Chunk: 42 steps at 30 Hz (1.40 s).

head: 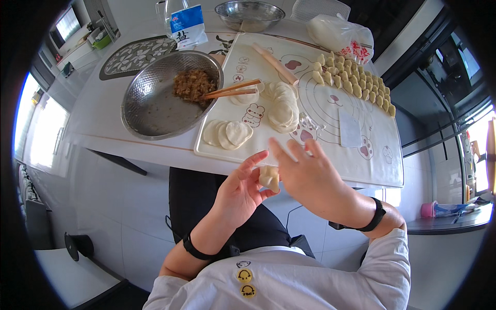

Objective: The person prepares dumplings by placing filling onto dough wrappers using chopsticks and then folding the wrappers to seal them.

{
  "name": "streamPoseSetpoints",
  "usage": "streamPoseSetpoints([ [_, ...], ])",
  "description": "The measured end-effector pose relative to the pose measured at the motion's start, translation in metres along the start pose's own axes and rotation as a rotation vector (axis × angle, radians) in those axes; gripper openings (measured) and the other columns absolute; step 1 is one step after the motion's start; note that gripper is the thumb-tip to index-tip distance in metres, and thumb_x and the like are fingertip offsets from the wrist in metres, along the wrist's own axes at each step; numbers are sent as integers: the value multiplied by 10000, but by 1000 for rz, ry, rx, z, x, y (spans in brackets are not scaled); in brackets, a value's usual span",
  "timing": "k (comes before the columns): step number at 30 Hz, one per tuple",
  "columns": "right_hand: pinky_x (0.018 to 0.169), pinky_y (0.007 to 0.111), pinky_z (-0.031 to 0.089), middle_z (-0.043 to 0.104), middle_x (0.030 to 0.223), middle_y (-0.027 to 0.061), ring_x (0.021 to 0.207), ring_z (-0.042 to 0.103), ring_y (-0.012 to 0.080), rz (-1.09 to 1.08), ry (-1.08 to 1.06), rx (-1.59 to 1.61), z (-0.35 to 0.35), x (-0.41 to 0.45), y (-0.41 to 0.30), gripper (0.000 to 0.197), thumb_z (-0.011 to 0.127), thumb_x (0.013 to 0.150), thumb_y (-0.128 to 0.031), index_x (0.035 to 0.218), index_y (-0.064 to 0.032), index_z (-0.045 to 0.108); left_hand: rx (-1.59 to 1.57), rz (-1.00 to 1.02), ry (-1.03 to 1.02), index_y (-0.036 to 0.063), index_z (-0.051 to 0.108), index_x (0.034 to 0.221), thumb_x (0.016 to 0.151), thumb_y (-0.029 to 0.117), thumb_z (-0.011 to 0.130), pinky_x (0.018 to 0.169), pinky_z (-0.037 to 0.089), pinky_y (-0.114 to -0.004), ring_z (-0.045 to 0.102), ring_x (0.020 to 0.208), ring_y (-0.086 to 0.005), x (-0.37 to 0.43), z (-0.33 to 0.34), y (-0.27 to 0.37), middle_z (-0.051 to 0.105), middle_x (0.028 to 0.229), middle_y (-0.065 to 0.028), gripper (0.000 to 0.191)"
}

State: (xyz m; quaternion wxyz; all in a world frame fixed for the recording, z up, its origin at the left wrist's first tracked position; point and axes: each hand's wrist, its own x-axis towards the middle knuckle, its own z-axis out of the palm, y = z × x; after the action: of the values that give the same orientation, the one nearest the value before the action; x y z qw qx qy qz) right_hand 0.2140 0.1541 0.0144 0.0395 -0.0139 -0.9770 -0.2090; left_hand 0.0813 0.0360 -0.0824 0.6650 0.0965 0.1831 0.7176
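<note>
A folded dumpling (pixel 269 178) rests in the fingers of my left hand (pixel 242 190), in front of the table's near edge. My right hand (pixel 310 174) is just right of it, fingers spread and somewhat blurred; whether its palm side touches the dumpling cannot be told. Beyond the hands, overlapping round dough wrappers (pixel 285 108) lie on the white pastry mat (pixel 267 149), with a smaller fan of wrappers (pixel 228 134) to the left. A steel bowl (pixel 135 116) holds brown minced filling (pixel 193 85), and wooden chopsticks (pixel 232 91) stick out of it over the mat.
Rows of finished dumplings (pixel 354 79) cover the mat's far right. A rolling pin (pixel 276 64) and a white scraper (pixel 349 128) lie on the mat. Behind stand a salt bag (pixel 188 27), a second steel bowl (pixel 250 15) and a filled plastic bag (pixel 337 37).
</note>
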Motion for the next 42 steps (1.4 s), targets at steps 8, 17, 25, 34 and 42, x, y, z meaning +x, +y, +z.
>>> streamPoseSetpoints([
  [8, 818, 354, 417, 521, 1287, 150, 1045, 491, 230, 43, 92, 46, 3, -2, 0, 152, 651, 668, -167, 758, -63, 717, -67, -16, 44, 22, 465, 1293, 983, 380, 414, 902, 439, -373, 566, 1029, -223, 7, 15, -1, 619, 1083, -117, 476],
  [17, 635, 367, 483, 551, 772, 56, 758, 588, 249, 336, 219, 629, 10, -10, 10, 88, 660, 681, -74, 727, -57, 586, 21, 194, 89, 15, 488, 1262, 990, 445, 355, 912, 419, -369, 542, 1010, -207, 13, 24, -1, 590, 1048, -95, 526],
  [25, 612, 333, 482, 581, 848, 60, 735, 576, 233, 394, 574, 829, 18, 6, -12, 263, 755, 658, -46, 910, -39, 677, 103, 325, 60, 15, 443, 1304, 985, 502, 338, 937, 393, -340, 521, 1035, -184, 14, 29, -8, 549, 1112, -80, 592],
  [34, 632, 332, 482, 594, 816, 61, 731, 579, 238, 546, 635, 929, 26, 14, -28, 185, 761, 634, -11, 792, -51, 671, 222, 435, -28, 25, 408, 1347, 985, 546, 331, 994, 335, -311, 479, 1091, -154, 13, 28, -12, 526, 1155, -78, 639],
  [42, 630, 332, 481, 608, 788, 78, 719, 584, 253, 703, 627, 1119, 28, 20, -39, 105, 727, 690, 5, 769, -30, 668, 241, 555, -12, 11, 426, 1343, 973, 553, 322, 1038, 322, -343, 494, 1146, -185, 12, 30, -16, 545, 1198, -101, 665],
])
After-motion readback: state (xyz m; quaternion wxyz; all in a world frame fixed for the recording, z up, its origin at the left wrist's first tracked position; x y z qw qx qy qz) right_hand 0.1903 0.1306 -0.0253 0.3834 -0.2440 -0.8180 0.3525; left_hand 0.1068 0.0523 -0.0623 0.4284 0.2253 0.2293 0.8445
